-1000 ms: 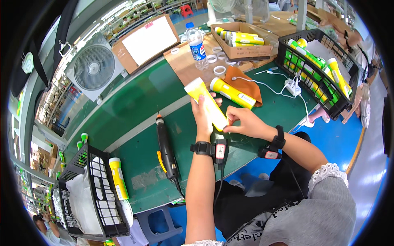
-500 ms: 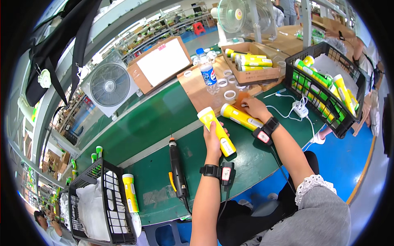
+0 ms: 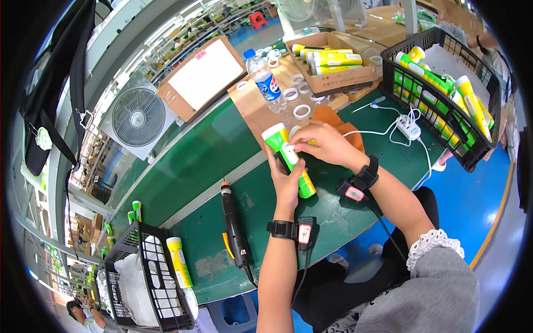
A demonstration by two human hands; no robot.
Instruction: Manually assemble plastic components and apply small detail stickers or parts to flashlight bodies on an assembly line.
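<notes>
My left hand (image 3: pixel 286 180) is wrapped round a green-and-yellow flashlight (image 3: pixel 304 184), its white head tilted up and away. At the flashlight's side, the thumb and fingers of my right hand (image 3: pixel 322 143) pinch a small white piece (image 3: pixel 291 147); whether it belongs to the flashlight or is a plug, I cannot tell. A second, yellow flashlight (image 3: pixel 312 142) is mostly hidden behind my right hand. Beyond that hand lies an orange cloth (image 3: pixel 333 118). A white cable (image 3: pixel 369 132) runs toward my right hand from a white power strip (image 3: pixel 410 129).
A black electric screwdriver (image 3: pixel 235 233) lies left of my hands. A black crate (image 3: pixel 145 277) and a flashlight (image 3: pixel 179 262) are at lower left. Behind stand a bottle (image 3: pixel 265 83), white rings (image 3: pixel 302 112), a cardboard box (image 3: pixel 347 83) of flashlights, and another filled crate (image 3: pixel 469 158).
My right hand has moved from the cloth and lying flashlight to the side of the held one. The held flashlight has been turned, now showing its green side. The view has shifted slightly.
</notes>
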